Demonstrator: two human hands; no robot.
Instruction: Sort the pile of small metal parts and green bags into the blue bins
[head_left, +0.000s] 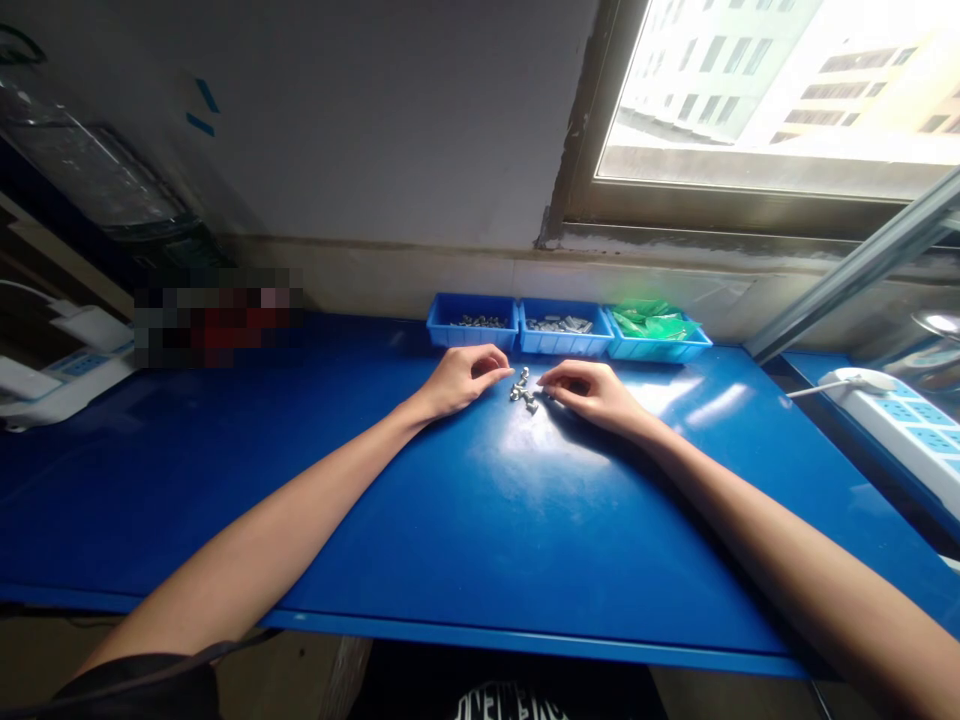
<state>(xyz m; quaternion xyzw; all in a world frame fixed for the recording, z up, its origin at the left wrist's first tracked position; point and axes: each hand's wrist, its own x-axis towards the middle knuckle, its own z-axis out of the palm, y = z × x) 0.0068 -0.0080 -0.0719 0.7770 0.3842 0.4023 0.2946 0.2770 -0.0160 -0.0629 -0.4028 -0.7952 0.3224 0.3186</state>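
A small cluster of shiny metal parts, too small to name exactly, lies on the blue table between my hands. My left hand is just left of the cluster, thumb and index fingertip drawn together in a pinch. Whatever may be between those fingertips is too small to make out. From the right, my right hand reaches to the cluster's edge. Its thumb and index finger are also pinched, and a small silvery metal part appears at their tips.
Behind my hands stand three blue bins: one with small dark metal pieces, one with grey pieces, one with green plastic bags. Power strips lie at right and left. A metal post rises at the right.
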